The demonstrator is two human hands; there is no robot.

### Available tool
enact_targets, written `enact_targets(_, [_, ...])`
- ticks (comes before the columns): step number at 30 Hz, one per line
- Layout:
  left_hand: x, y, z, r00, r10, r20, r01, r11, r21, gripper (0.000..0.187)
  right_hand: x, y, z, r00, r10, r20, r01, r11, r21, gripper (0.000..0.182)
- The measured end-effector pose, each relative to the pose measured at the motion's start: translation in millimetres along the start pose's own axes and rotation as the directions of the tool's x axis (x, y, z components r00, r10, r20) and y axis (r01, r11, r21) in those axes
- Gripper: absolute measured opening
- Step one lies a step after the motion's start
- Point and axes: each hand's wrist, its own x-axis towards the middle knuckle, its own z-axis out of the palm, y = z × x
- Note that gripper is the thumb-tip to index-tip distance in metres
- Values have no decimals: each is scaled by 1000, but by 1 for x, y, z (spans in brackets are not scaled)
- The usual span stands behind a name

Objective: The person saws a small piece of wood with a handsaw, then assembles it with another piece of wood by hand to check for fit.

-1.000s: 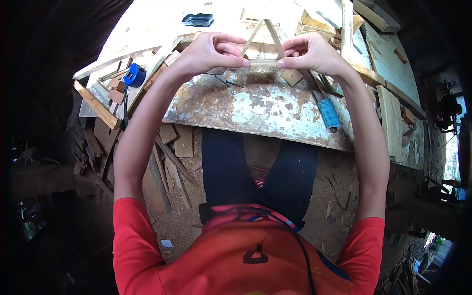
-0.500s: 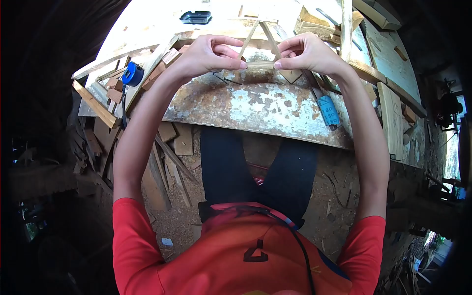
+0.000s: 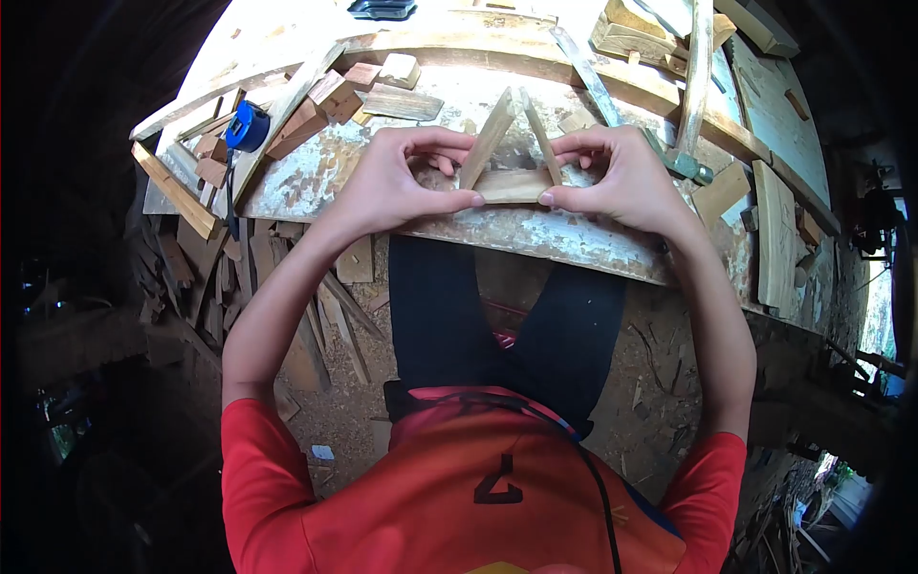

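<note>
Three short wooden strips form a small triangular frame (image 3: 513,187), its peak pointing away from me and its base strip toward me. My left hand (image 3: 402,182) pinches the left corner, thumb at the end of the base and fingers behind the slanted strip. At the opposite corner my right hand (image 3: 617,182) grips likewise, thumb on the base end and fingers against the right strip. The frame is over the near part of the worn, paint-flecked workbench (image 3: 316,187). Beyond my right hand lies a hammer (image 3: 690,166), its head close to the wrist.
Wood blocks (image 3: 333,96) and a flat offcut (image 3: 402,102) lie at the back left, near a blue tape measure (image 3: 249,126). A long curved wooden piece (image 3: 459,50) spans the bench behind the frame. A metal strip (image 3: 585,75) and planks (image 3: 773,234) are to the right.
Both hands have come nearer my body with the triangular frame, which now shows more of its faces. Blocks behind it and the hammer head have come into sight; the blue 180-marked item is hidden.
</note>
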Motion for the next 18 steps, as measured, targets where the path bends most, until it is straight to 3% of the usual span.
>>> enact_targets(1, [-8, -1, 6, 999, 29, -45, -24, 994, 104, 60, -4, 1, 6, 999, -26, -46, 22, 997, -80, 58])
enact_targets(5, [-16, -16, 17, 993, 92, -79, -78, 984, 163, 62, -15, 10, 26, 981, -128, -145, 87, 962, -258, 60])
enact_targets(8, [-17, -27, 21, 975, 188, -120, -154, 957, 247, 61, -17, 22, 31, 957, -242, -163, 183, 933, -309, 59])
enact_targets(18, [-15, -28, 23, 958, 258, -124, -205, 921, 331, 59, -25, 25, 41, 921, -322, -219, 237, 909, -342, 67])
